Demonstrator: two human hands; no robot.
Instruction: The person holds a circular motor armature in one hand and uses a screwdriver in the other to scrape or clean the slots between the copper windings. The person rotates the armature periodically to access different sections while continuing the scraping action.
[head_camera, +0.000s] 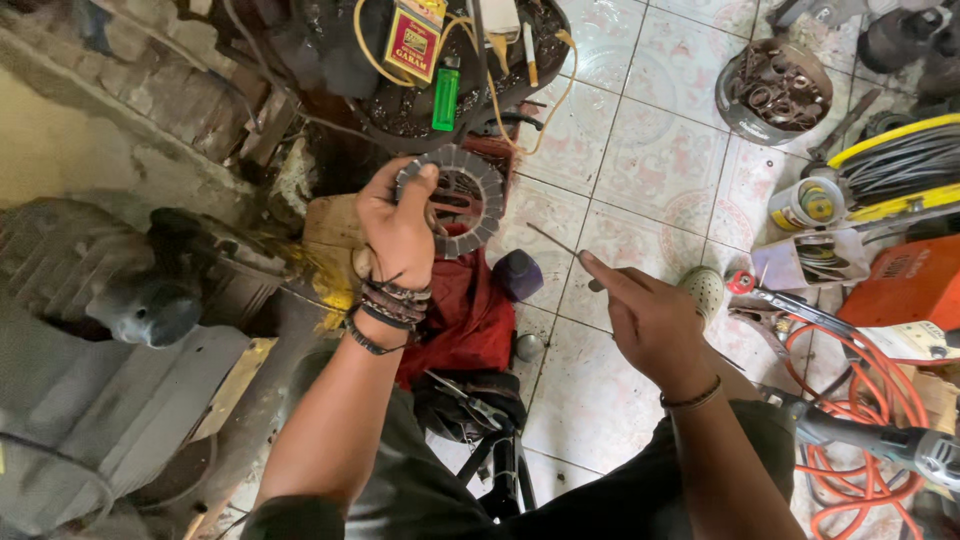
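Left hand (398, 232) gripping toothed stator ring (452, 200), held far-left over red cloth (465, 310). Right hand (650, 322) pinching thin metal rod (556, 241); rod's long axis pointing far-left toward ring, tip lying just right of it, apart.

A green lighter (445, 98) lies above, a bowl of metal rings (776, 90) right, orange hose (858, 400) coiled below.

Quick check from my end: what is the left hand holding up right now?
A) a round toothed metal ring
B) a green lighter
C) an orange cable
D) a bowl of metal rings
A: the left hand grips a round toothed metal ring by its edge, while the right hand pinches a thin metal rod; the green lighter lies on the tray behind.
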